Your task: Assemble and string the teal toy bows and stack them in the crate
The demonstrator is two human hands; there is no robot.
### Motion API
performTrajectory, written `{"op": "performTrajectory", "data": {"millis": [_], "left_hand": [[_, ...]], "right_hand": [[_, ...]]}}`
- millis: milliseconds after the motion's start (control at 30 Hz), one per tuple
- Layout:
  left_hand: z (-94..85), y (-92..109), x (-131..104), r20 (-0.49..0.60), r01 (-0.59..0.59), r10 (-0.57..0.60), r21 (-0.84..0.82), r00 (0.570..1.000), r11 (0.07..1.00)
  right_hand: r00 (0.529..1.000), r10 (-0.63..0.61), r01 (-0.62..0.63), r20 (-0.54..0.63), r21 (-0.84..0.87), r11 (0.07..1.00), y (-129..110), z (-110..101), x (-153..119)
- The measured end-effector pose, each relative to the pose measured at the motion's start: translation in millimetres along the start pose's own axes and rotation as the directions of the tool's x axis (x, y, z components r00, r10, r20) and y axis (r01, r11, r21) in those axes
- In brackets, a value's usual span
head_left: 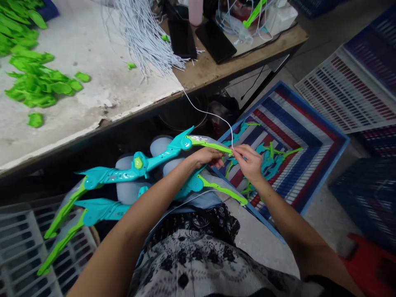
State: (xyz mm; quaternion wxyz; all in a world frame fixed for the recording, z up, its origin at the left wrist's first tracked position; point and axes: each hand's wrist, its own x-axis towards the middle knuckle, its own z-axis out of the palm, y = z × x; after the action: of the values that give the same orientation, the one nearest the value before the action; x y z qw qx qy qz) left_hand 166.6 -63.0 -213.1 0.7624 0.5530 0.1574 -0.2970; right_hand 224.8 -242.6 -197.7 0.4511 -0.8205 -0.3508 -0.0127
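Observation:
A teal and lime-green toy bow (163, 159) lies across my lap. Under the green limb near its right tip, my left hand (208, 157) is closed on the bow, its fingers partly hidden. At that tip my right hand (249, 161) pinches the end of a thin white string (213, 114), which trails back up to the table edge. Whether the string passes through the tip is hidden by my fingers. Just below, a second toy bow (102, 212) rests on my lap, partly covered by my left forearm, with a white string running beside it.
The table (102, 97) holds a bundle of white strings (145, 37), a pile of green plastic parts (43, 80) and two dark phones (216, 41). A striped-lined crate (309, 119) with more bow pieces stands on the right. At lower left is a white rack (34, 247).

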Motion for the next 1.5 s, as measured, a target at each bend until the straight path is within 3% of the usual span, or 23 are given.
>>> {"op": "performTrajectory", "data": {"millis": [167, 533, 733, 967, 1100, 1200, 1267, 1333, 1433, 1500], "left_hand": [[-4.8, -5, 7, 0.043, 0.016, -0.012, -0.093, 0.999, 0.996], [-3.7, -4, 5, 0.011, 0.010, -0.009, -0.153, 1.000, 0.988], [-4.4, -5, 6, 0.015, -0.003, 0.006, -0.176, 1.000, 0.984], [-3.7, -9, 21, 0.169, 0.050, -0.007, -0.250, 0.986, 0.967], [1.2, -9, 32, 0.135, 0.019, 0.023, -0.300, 0.991, 0.954], [3.7, -7, 31, 0.075, 0.012, 0.004, -0.214, 0.997, 0.977], [0.5, -3, 20, -0.024, -0.025, 0.023, -0.106, 0.999, 0.994], [-10.9, 1, -7, -0.143, -0.106, 0.105, 0.003, 0.984, 0.994], [-45.6, 1, -81, -0.283, -0.285, 0.263, -0.041, 0.922, 0.958], [-74.2, -8, -147, -0.473, -0.440, 0.308, -0.196, 0.825, 0.877]], "right_hand": [[1.000, -0.029, 0.029, -0.010, -0.045, 0.999, 0, -3, 2], [1.000, 0.002, -0.002, -0.007, -0.036, 0.999, -2, -4, 6], [0.999, -0.046, 0.046, 0.016, -0.011, 0.999, -3, 2, 4], [0.999, 0.034, -0.033, -0.022, 0.011, 0.999, 14, 14, -1], [0.996, 0.088, -0.088, 0.000, 0.072, 0.993, 19, 16, -4], [0.994, 0.102, -0.103, 0.041, 0.010, 0.995, 20, 16, -5], [0.991, 0.104, -0.100, 0.085, -0.049, 0.994, 23, 16, -5], [0.989, 0.117, -0.112, 0.091, -0.063, 0.992, 28, 16, -5], [0.987, 0.141, -0.141, 0.078, -0.004, 0.990, 36, 15, -5], [0.985, 0.150, -0.153, 0.083, 0.026, 0.988, 42, 14, -4]]}}
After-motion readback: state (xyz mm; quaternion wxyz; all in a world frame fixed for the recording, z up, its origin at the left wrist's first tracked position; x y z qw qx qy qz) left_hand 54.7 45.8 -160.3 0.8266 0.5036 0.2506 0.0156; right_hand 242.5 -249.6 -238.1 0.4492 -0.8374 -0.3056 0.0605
